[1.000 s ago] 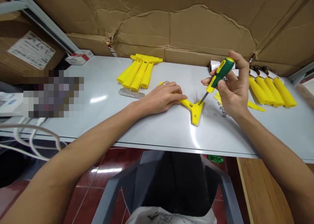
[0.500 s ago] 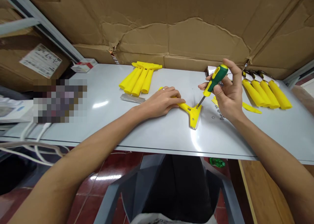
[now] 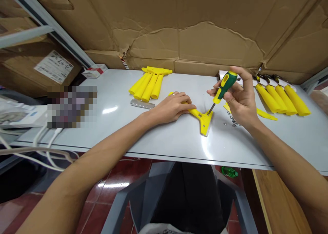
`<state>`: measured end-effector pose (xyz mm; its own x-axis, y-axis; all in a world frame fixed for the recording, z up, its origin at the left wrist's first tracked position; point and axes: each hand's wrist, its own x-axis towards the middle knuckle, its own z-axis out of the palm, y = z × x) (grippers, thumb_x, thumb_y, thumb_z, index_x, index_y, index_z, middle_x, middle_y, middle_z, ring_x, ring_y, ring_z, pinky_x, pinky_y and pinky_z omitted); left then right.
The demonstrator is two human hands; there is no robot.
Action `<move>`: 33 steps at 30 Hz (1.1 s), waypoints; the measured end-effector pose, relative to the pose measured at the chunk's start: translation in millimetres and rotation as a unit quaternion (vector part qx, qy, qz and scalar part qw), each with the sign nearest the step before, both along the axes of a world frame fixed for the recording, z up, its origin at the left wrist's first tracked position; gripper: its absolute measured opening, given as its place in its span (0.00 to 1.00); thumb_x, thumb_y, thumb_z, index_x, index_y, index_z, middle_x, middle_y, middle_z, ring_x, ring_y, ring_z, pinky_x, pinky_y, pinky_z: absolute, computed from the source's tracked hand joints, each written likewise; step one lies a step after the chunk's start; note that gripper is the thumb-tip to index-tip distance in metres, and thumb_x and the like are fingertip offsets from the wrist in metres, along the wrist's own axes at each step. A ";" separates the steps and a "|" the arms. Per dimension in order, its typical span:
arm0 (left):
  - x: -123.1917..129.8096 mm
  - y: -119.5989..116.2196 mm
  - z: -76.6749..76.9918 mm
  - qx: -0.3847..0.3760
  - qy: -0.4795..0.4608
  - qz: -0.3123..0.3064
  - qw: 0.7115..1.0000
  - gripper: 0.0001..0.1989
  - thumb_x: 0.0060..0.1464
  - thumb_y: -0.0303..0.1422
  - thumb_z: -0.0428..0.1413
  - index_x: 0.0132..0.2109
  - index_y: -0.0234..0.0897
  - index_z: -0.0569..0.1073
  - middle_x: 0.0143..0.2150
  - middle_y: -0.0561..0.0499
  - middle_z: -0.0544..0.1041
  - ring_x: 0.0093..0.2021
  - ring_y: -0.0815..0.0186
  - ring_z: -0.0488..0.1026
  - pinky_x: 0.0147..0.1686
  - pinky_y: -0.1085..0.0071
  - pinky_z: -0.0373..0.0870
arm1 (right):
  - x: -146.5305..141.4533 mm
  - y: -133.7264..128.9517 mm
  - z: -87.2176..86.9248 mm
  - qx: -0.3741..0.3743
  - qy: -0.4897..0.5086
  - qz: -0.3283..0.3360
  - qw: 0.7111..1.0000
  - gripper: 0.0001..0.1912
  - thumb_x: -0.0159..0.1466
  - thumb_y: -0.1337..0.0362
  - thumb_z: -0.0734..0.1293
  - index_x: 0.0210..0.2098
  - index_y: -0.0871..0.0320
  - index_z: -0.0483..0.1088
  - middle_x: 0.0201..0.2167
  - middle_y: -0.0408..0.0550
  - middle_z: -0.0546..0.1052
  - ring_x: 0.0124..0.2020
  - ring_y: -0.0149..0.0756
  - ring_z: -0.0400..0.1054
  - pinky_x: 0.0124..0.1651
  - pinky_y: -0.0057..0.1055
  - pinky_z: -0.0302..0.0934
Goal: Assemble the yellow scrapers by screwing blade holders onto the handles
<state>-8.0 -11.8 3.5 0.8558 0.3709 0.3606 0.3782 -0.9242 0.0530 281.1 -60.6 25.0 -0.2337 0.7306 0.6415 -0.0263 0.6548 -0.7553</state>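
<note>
A yellow plastic scraper (image 3: pixel 201 116) lay flat on the grey table (image 3: pixel 164 138), near its front edge, head turned toward the person. The left hand (image 3: pixel 172 107) lay palm-down over the scraper's handle, fingers pressed together and curled lightly along it, pinning it to the surface. The right hand (image 3: pixel 239 99) pinched a green-and-yellow screwdriver (image 3: pixel 222 88) between thumb and fingertips, index finger raised over the cap, with the tip set on the scraper's head where the blade plate sits.

Just right of the head, a few small screws (image 3: pixel 232 119) lay loose on the table, and a thin yellow strip (image 3: pixel 263 114) beyond them. A bare metal blade (image 3: pixel 142 104) rested to the left, in front of a stack of yellow handles (image 3: pixel 150 83); a row of finished scrapers (image 3: pixel 282 99) lined the right, against the cardboard wall (image 3: pixel 194 39).

The grip on the driver looked light, so the tip could likely slip from the screw head and skid over the plastic, or toward the holding hand. The loose screws might roll if the wrist brushed them.
</note>
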 end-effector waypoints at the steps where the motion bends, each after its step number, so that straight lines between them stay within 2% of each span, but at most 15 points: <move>1: 0.2 0.1 -0.1 0.000 0.000 0.002 1.000 0.15 0.75 0.33 0.52 0.60 0.44 0.80 0.52 0.43 0.81 0.52 0.55 0.72 0.48 0.60 0.64 | 1.4 0.3 2.2 -0.008 -0.004 0.011 1.000 0.30 0.71 0.52 0.74 0.68 0.34 0.63 0.52 0.44 0.80 0.51 0.45 0.82 0.63 0.58 0.77; 4: 1.1 -0.1 0.1 0.002 0.005 0.005 1.000 0.16 0.75 0.32 0.51 0.61 0.45 0.80 0.52 0.43 0.81 0.52 0.56 0.72 0.48 0.60 0.64 | 5.7 0.5 9.7 -0.024 -0.020 0.051 0.998 0.29 0.69 0.55 0.76 0.66 0.34 0.65 0.50 0.43 0.82 0.49 0.46 0.83 0.60 0.60 0.79; 7: 2.1 -0.8 0.7 0.002 0.013 0.009 1.000 0.16 0.76 0.33 0.50 0.61 0.45 0.79 0.53 0.44 0.81 0.52 0.56 0.72 0.49 0.60 0.64 | 9.0 0.1 14.6 -0.020 -0.032 0.053 0.998 0.28 0.68 0.57 0.76 0.64 0.34 0.67 0.48 0.43 0.83 0.48 0.48 0.83 0.57 0.60 0.81; 10: 2.6 -1.5 1.2 0.000 0.018 0.013 1.000 0.16 0.76 0.33 0.50 0.61 0.46 0.79 0.53 0.44 0.81 0.52 0.56 0.71 0.48 0.59 0.65 | 10.6 0.8 14.8 -0.001 -0.035 0.018 0.999 0.32 0.65 0.59 0.80 0.64 0.35 0.69 0.46 0.45 0.84 0.47 0.49 0.84 0.51 0.56 0.84; 13: 2.2 -1.5 0.6 -0.003 0.017 0.012 1.000 0.15 0.76 0.34 0.50 0.61 0.46 0.79 0.53 0.44 0.81 0.52 0.57 0.72 0.48 0.59 0.65 | 10.4 1.8 12.5 0.025 -0.029 -0.013 0.999 0.37 0.59 0.58 0.84 0.63 0.35 0.71 0.42 0.43 0.82 0.41 0.46 0.83 0.44 0.51 0.86; 16: 1.1 -0.5 -1.4 -0.001 0.008 0.007 1.000 0.15 0.76 0.35 0.51 0.60 0.45 0.80 0.52 0.44 0.81 0.51 0.57 0.72 0.48 0.60 0.65 | 7.8 1.1 10.7 0.046 -0.050 -0.046 0.997 0.40 0.58 0.55 0.84 0.66 0.34 0.70 0.39 0.42 0.78 0.38 0.43 0.80 0.46 0.49 0.85; 18: 0.4 -0.1 -2.4 0.006 0.003 0.006 1.000 0.15 0.76 0.35 0.51 0.60 0.45 0.80 0.51 0.44 0.80 0.51 0.57 0.73 0.47 0.60 0.65 | 5.1 -0.4 9.9 0.063 -0.069 -0.075 0.993 0.40 0.60 0.53 0.83 0.67 0.35 0.70 0.40 0.43 0.75 0.39 0.42 0.78 0.46 0.49 0.85; 21: 0.2 -2.3 -1.8 0.019 0.000 0.009 1.000 0.14 0.75 0.34 0.53 0.59 0.44 0.81 0.49 0.44 0.80 0.50 0.57 0.73 0.46 0.62 0.66 | 0.6 -4.1 8.5 0.094 -0.083 -0.131 0.983 0.35 0.63 0.54 0.80 0.66 0.37 0.70 0.40 0.44 0.73 0.37 0.42 0.76 0.41 0.46 0.83; 27: 2.7 -12.9 3.3 0.046 0.009 0.020 0.999 0.13 0.72 0.35 0.56 0.56 0.42 0.82 0.44 0.45 0.79 0.45 0.58 0.73 0.41 0.63 0.66 | -7.3 -13.1 5.9 0.109 -0.100 -0.240 0.959 0.30 0.65 0.53 0.77 0.64 0.34 0.69 0.42 0.45 0.75 0.34 0.44 0.74 0.37 0.46 0.77; 33: 1.4 -12.6 4.1 0.044 0.016 0.018 0.999 0.14 0.73 0.35 0.54 0.58 0.42 0.80 0.46 0.44 0.80 0.47 0.56 0.74 0.43 0.61 0.67 | -8.7 -14.1 8.2 0.097 -0.117 -0.222 0.963 0.37 0.64 0.55 0.78 0.69 0.29 0.67 0.47 0.46 0.75 0.38 0.43 0.73 0.40 0.46 0.78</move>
<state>-6.6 -24.4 7.6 0.8537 0.3699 0.3665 0.4116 -0.9105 -0.0398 272.4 -74.7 33.2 -0.0806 0.6630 0.7443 0.4442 0.6923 -0.5686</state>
